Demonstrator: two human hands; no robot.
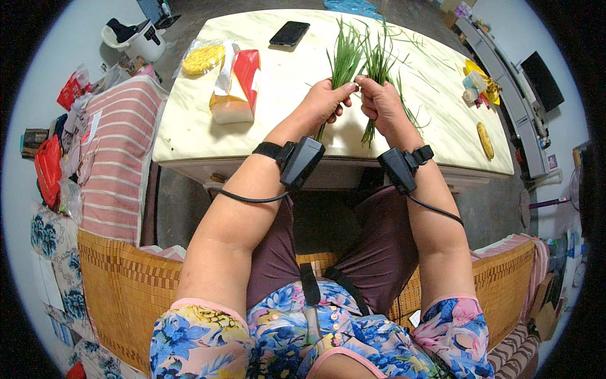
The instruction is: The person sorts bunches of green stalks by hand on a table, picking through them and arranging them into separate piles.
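Observation:
My left hand [327, 102] is closed around a bunch of long green leaves [348, 59], which look like Chinese chives. Their cut ends poke out below the fist. A second green bunch [378, 57] is gripped in my right hand [382, 102], its lower ends hanging beneath the fingers. My two thumbs nearly meet between the bunches, above the near half of the marble-patterned table [293, 137]. Loose leaves [402, 97] lie just right of my right hand, and more strands [412, 38] are scattered beyond it.
Left on the tabletop are a red and yellow package [236, 90] and a bagged yellow item [203, 60]. A black smartphone [289, 33] lies at the far side. On the right are a banana [485, 140] and small containers [472, 87]. A striped-cloth-covered seat [113, 156] flanks the table.

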